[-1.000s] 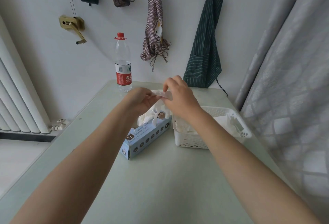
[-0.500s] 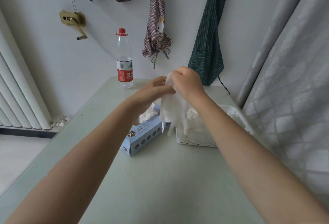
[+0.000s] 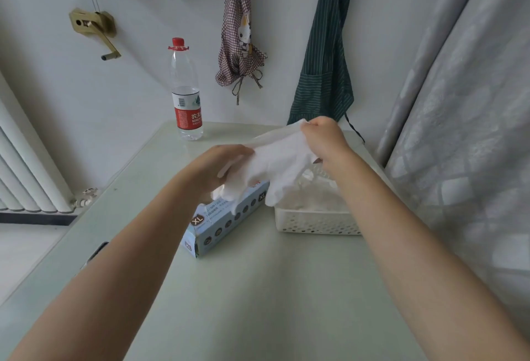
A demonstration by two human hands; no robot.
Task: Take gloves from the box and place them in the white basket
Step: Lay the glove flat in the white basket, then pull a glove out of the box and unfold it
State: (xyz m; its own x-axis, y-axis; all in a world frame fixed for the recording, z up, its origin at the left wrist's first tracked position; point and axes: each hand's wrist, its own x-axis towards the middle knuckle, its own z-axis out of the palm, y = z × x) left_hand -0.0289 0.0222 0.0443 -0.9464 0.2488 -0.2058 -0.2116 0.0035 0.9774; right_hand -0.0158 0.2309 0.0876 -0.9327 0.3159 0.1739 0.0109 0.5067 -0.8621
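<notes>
A white disposable glove is stretched in the air between my two hands, above the box and the basket's left end. My right hand pinches its cuff at the top right. My left hand holds its lower left side, above the box opening. The light blue glove box, marked XL, lies on the table with more white gloves bulging from its top. The white perforated basket stands right of the box and holds several white gloves.
A water bottle with a red cap stands at the table's far left. Aprons hang on the wall behind. A curtain runs along the right, a radiator along the left. The pale green table extends toward me.
The glove has come out of the box and been lifted. My right hand has carried its cuff to the right, toward the basket, spreading the glove between my hands.
</notes>
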